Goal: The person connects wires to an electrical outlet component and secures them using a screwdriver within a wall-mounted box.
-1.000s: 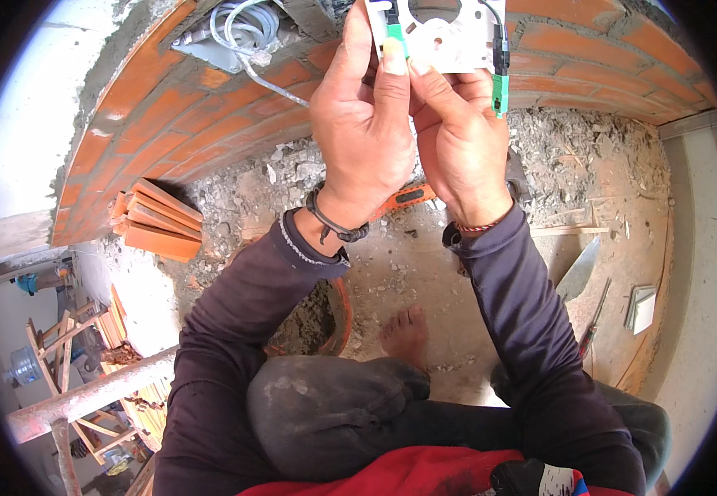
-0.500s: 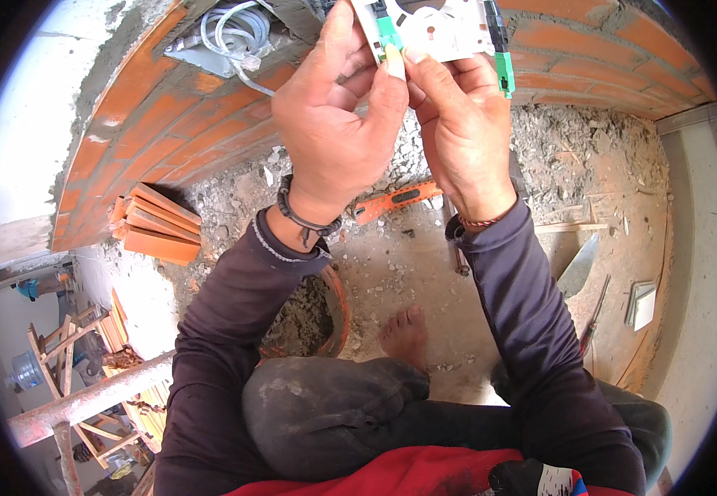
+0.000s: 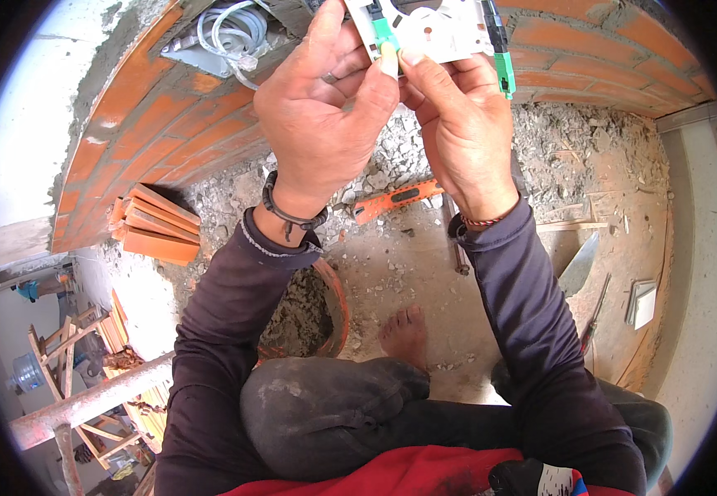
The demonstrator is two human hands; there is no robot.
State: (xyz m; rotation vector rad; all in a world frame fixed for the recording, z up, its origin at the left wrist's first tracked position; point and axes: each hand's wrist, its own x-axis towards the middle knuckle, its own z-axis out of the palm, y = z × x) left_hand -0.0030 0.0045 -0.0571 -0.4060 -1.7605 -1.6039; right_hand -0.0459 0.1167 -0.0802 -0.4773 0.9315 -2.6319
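Note:
Up by the brick wall, I hold a white plastic fiber-optic outlet plate (image 3: pixel 445 40), its top cut off by the frame's edge. My left hand (image 3: pixel 325 112) has its thumb pressed on the green connector (image 3: pixel 385 35) at the plate's left side; its other fingers go behind and are partly hidden. My right hand (image 3: pixel 466 132) grips the plate's lower edge, thumb in front and fingers behind. The two thumb tips nearly meet. A second green connector (image 3: pixel 504 73), with a black part above it, sticks out down the plate's right side.
Coiled pale cable (image 3: pixel 238 37) lies in a wall recess on the left. Below are stacked orange bricks (image 3: pixel 160 227), an orange tool (image 3: pixel 398 198), a mortar bucket (image 3: pixel 340 310), a trowel blade (image 3: pixel 580 266) and a screwdriver (image 3: pixel 595 318). Rubble lies along the wall; a pipe rail (image 3: pixel 94 401) stands lower left.
My left hand and wrist have shifted slightly left and its fingers have spread a little, with the thumb still on the green connector. The plate and my right hand have barely moved.

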